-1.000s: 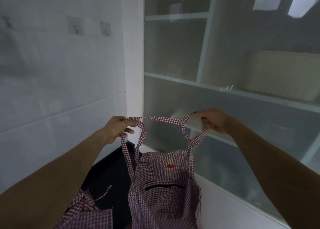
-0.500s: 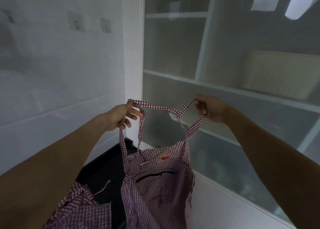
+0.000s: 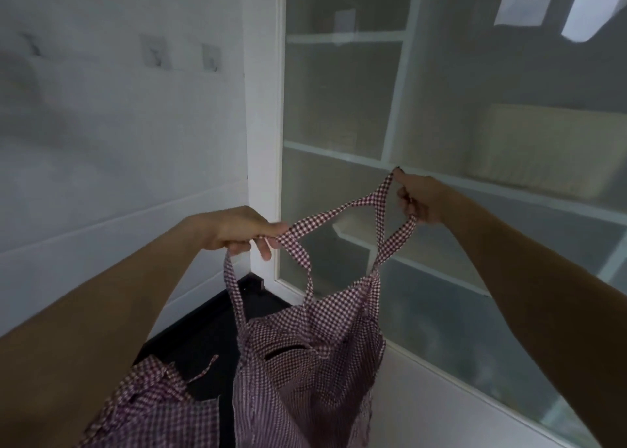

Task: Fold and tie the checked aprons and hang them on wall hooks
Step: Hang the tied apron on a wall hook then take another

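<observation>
Both hands pinch the apron strap (image 3: 325,215) — left hand (image 3: 237,232) lower, right hand (image 3: 419,200) higher — checked apron (image 3: 305,356) hanging between them.

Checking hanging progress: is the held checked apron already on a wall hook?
No. The checked apron hangs by its strap between the left hand and right hand; the wall hooks are bare.

I pulled the strap (image 3: 334,215) wider: my right hand (image 3: 419,198) went up and to the right, my left hand (image 3: 237,230) moved a little left. The apron (image 3: 305,362) rose with it.
</observation>
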Motion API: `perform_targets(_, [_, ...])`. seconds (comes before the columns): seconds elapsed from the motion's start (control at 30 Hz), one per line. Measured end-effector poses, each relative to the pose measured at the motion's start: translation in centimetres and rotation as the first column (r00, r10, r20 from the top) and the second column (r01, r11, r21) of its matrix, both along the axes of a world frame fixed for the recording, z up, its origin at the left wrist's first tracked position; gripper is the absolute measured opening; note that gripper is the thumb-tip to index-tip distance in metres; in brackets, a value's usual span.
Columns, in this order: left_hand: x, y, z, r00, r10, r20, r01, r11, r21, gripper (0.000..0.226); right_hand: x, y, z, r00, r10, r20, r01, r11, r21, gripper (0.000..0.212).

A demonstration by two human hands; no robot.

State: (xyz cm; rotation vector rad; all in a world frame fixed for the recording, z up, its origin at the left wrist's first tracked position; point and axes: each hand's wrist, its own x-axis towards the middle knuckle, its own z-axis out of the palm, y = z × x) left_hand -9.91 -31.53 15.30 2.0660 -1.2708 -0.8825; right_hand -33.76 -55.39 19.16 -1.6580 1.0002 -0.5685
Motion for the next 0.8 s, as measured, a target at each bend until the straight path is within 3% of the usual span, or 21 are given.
perform_targets(0.1, [-0.6, 0.7, 0.3, 0.991, -0.136, 0.001, 0.135, 0.982, 0.129, 0.045, 0.3, 0.3, 0.2, 0.996, 0.038, 0.079, -0.044, 0.996, 0.077, 0.051])
perform_targets(0.2, [-1.8, 0.7, -0.4, 0.925, -0.268, -0.268, 0.272, 0.962, -0.025, 0.037, 0.8, 0.4, 0.1, 0.983, 0.089, 0.163, -0.107, 0.989, 0.105, 0.053])
perform_targets(0.3, [-2.4, -0.2, -1.3, 0.68, -0.399, -0.614, 0.247, 0.914, -0.321, 0.041, 1.6, 0.5, -0.9, 0.951, 0.207, 0.231, -0.243, 0.959, 0.143, 0.054])
perform_targets(0.4, [-3.7, -1.4, -0.9, 0.468, -0.445, -0.763, 0.097, 0.885, -0.456, 0.029, 2.6, 1.4, -2.3, 0.916, 0.389, 0.096, -0.401, 0.886, 0.233, 0.037])
perform_targets(0.47, [-5.2, -2.2, -0.4, 0.47, -0.454, -0.757, 0.03, 0.865, -0.5, 0.029, 3.3, 2.6, -2.8, 0.851, 0.525, -0.014, -0.501, 0.819, 0.279, 0.026])
perform_targets(0.5, [-5.7, -2.5, -0.2, 0.498, -0.442, -0.746, 0.003, 0.861, -0.508, 0.027, 3.5, 3.3, -3.0, 0.811, 0.585, -0.02, -0.557, 0.782, 0.279, 0.034])
perform_targets(0.6, [-6.3, -3.1, 0.2, 0.566, -0.39, -0.726, -0.077, 0.852, -0.518, 0.03, 4.0, 4.7, -2.9, 0.7, 0.703, 0.125, -0.706, 0.655, 0.27, 0.065])
perform_targets(0.67, [-6.2, -3.2, 0.4, 0.572, -0.377, -0.728, -0.114, 0.843, -0.526, 0.024, 3.7, 4.6, -2.8, 0.628, 0.75, 0.205, -0.774, 0.575, 0.267, 0.073])
perform_targets(0.73, [-5.9, -3.0, 0.4, 0.634, -0.322, -0.703, -0.136, 0.849, -0.511, 0.021, 3.2, 4.4, -2.8, 0.566, 0.807, 0.17, -0.818, 0.524, 0.239, 0.063])
perform_targets(0.8, [-5.7, -2.4, 0.7, 0.753, -0.242, -0.612, -0.114, 0.868, -0.483, 0.025, 3.0, 4.0, -2.5, 0.563, 0.824, 0.072, -0.818, 0.542, 0.192, 0.025])
